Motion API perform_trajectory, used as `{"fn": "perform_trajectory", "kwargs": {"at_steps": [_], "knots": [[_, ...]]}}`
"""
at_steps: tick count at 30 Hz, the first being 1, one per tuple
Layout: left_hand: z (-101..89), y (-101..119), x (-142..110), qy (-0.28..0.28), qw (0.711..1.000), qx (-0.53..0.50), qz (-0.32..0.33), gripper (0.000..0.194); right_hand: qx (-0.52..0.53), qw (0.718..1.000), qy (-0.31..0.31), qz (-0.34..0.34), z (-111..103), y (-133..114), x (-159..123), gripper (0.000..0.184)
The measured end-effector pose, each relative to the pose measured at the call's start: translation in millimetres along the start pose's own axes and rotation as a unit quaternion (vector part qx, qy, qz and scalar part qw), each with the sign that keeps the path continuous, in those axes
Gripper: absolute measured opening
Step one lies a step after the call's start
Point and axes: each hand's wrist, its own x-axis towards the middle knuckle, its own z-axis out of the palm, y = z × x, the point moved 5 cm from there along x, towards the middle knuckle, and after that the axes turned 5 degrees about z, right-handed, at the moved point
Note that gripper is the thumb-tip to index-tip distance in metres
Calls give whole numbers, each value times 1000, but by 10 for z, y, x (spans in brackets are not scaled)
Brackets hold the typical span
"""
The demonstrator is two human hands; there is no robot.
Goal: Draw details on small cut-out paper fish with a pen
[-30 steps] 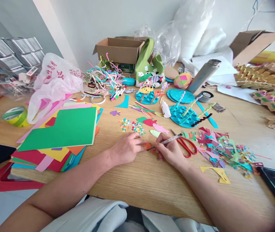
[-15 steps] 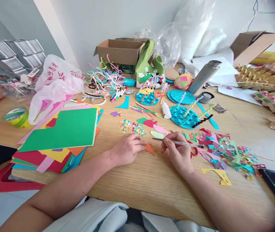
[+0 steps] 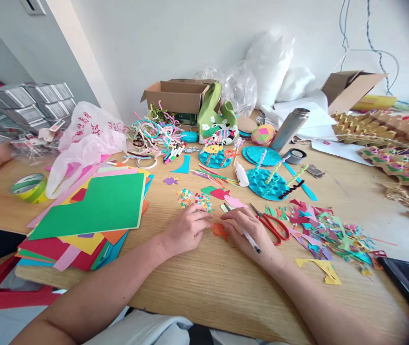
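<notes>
Swung round from its sideways slant in the earlier frame, the pen (image 3: 251, 243) now lies lodged in the right hand (image 3: 249, 229), presumably freeing its fingertips for the orange fish (image 3: 219, 231) on the table (image 3: 175, 282) between both hands; whether they pinch it cannot be told, while the left hand (image 3: 184, 228) rests loosely spread beside it. Beyond, scissors (image 3: 276, 231) lie within easy reach near scraps (image 3: 302, 215), with dots (image 3: 184, 197) and cut fish (image 3: 220, 193) farther off, probably kept apart from waste.
</notes>
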Motion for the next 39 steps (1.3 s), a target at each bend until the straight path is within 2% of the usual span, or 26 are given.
{"fn": "perform_trajectory", "kwargs": {"at_steps": [6, 10, 17, 28, 31, 34, 39], "knots": [[47, 60, 22, -56, 998, 30, -6, 32, -53, 998, -16, -3, 95, 5, -12, 15], [59, 75, 28, -82, 996, 47, -10, 29, -59, 998, -6, 11, 131, -6, -5, 17], [83, 73, 21, -74, 996, 54, -4, 30, -75, 995, 7, 60, 212, 87, 5, 19], [114, 57, 11, -73, 996, 47, -9, 29, -93, 995, 1, 42, 303, 58, -16, 31], [100, 45, 15, -54, 998, 23, -18, 33, -87, 996, -8, 35, 315, 39, -25, 32], [46, -1, 21, 7, 999, -18, -50, 39, -64, 998, 5, 25, 270, 19, -23, 30], [-9, -90, 18, 59, 993, -22, -102, 38, -15, 999, 47, 21, 125, -2, 9, 16]]}}
